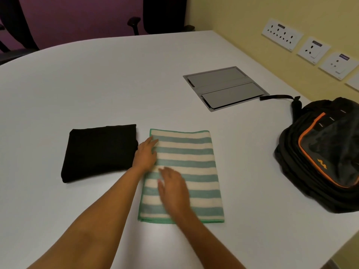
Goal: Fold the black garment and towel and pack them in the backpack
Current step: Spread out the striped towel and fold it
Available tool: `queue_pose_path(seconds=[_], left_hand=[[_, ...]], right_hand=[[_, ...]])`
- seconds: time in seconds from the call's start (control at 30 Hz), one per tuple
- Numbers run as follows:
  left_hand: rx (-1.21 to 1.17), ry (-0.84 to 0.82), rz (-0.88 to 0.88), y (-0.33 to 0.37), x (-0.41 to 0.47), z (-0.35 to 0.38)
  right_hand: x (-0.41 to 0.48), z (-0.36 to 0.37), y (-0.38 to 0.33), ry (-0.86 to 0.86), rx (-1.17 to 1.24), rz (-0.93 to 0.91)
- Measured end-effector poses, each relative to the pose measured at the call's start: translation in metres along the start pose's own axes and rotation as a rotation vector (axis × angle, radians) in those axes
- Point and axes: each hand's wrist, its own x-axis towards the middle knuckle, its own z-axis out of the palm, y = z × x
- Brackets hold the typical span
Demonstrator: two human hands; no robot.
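The black garment (pixel 99 152) lies folded into a rectangle on the white table (pixel 97 84), left of centre. Just to its right lies the green-and-cream striped towel (pixel 192 164), folded into a tall rectangle. My left hand (pixel 145 156) lies flat on the towel's left edge, fingers straight, beside the garment. Flat on the towel's lower left part rests my right hand (pixel 172 191). The black backpack (pixel 320 156) with orange trim lies on the table at the right, near the wall; I cannot tell whether it is unzipped.
A grey cable hatch (pixel 225 88) is set into the table behind the towel, with a backpack strap (pixel 277 97) lying beside it. Wall sockets (pixel 281 33) line the yellow wall at right. Dark office chairs (pixel 163 14) stand beyond the far table edge.
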Motion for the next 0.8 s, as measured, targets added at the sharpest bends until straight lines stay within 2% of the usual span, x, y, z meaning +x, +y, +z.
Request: queue_pose_path(seconds=[0.03,0.07,0.17,0.3,0.63,0.8], left_hand=[[0.044,0.026,0.011,0.003,-0.007,0.003],[0.075,0.044,0.021,0.005,-0.015,0.006],[0.153,0.071,0.065,0.008,-0.041,0.017],[0.271,0.005,0.042,0.003,-0.078,0.036],[0.239,0.033,-0.12,0.004,-0.157,0.047],[0.016,0.226,-0.27,0.027,-0.18,0.04]], right_hand=[[0.007,-0.004,0.013,0.04,-0.025,0.021],[0.013,-0.007,0.026,0.003,-0.074,0.049],[0.018,-0.017,0.062,-0.212,-0.202,0.127],[0.005,-0.017,0.098,-0.255,-0.283,0.111],[-0.065,-0.03,0.126,-0.145,-0.196,0.2],[-0.086,-0.042,0.117,-0.053,-0.067,0.319]])
